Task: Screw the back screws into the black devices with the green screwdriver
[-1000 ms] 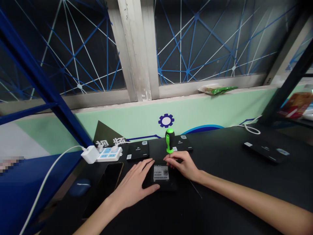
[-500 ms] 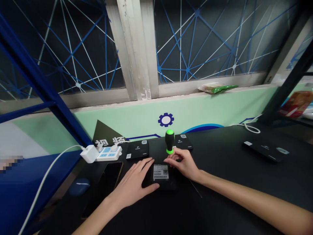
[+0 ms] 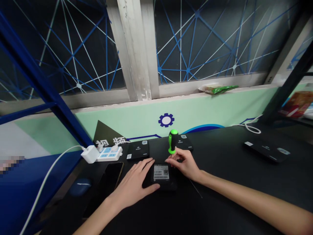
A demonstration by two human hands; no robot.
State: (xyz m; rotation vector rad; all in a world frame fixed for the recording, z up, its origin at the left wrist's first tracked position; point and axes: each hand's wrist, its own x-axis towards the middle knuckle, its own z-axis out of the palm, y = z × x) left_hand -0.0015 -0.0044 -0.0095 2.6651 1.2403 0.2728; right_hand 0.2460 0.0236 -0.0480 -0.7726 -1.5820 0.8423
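Note:
A screwdriver [image 3: 173,141] with a black and green handle stands upright, its shaft pinched low between the fingers of my right hand [image 3: 184,163]. Its tip is hidden behind the fingers, near the upper right corner of a black box [image 3: 160,182] with a white label [image 3: 161,172]. My left hand [image 3: 137,181] lies with fingers spread along the left side of that box, the thumb at its lower edge. A thin rod or wire [image 3: 195,188] lies on the table just below my right wrist.
Two black boxes [image 3: 138,150] [image 3: 185,142] lie behind the hands, another black box [image 3: 266,151] at the right. A power strip [image 3: 109,153], phone [image 3: 107,179] and mouse [image 3: 80,186] are at the left. A white cable [image 3: 251,128] lies at the back right.
The screwdriver's handle has shifted slightly to the right and turned, with more green showing. Both hands stay nearly where they were.

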